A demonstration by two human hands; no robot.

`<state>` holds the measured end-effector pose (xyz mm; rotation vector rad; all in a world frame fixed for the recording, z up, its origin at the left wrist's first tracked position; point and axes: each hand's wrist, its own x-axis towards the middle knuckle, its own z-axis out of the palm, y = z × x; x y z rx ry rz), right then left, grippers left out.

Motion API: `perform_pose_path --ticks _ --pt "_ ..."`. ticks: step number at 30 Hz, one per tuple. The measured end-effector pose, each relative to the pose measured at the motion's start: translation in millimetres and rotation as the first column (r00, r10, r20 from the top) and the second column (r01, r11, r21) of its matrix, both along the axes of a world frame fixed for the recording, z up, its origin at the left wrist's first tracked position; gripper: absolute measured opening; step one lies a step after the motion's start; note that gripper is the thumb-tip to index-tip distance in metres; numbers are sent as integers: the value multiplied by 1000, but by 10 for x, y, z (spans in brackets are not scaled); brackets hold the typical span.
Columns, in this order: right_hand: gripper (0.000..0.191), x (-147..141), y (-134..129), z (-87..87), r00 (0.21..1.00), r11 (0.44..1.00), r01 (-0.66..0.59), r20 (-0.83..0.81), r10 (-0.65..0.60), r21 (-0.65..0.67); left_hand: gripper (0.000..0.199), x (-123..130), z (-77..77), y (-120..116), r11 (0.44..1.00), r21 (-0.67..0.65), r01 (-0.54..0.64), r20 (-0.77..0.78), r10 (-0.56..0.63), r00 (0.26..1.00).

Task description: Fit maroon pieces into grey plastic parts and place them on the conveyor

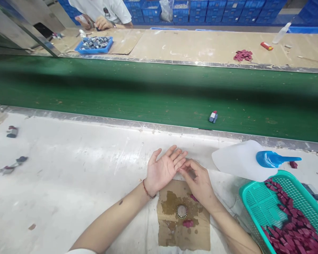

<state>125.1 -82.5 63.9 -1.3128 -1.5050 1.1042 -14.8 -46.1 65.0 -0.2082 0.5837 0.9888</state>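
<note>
My left hand (pixel 163 171) is held palm up with its fingers spread and nothing on the palm. Thumb and forefinger of my right hand (pixel 198 181) are pinched together at the left little finger; anything between them is hidden. Below both hands lies a stained piece of cardboard (pixel 202 236), with a round bottle-cap-like piece (pixel 182 211) on it. A small dark red piece (pixel 188 223) rests beside the cap, and another red piece (pixel 193 198) is partly under my right wrist.
To the right are a white squeeze bottle (pixel 235 158) with a blue nozzle, lying over, and a green basket (pixel 245 192) of red pieces. A green conveyor belt (pixel 122 98) carries a small grey-and-red part (pixel 213 116). Across it, a person (pixel 103 14) works near a blue tray (pixel 94 50).
</note>
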Motion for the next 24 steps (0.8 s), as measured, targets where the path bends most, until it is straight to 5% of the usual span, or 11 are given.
perform_pose_path --ticks 24 --pt "3 -13 -11 -17 996 997 71 -46 -72 -30 32 -10 -6 7 1000 -7 -21 11 22 1000"
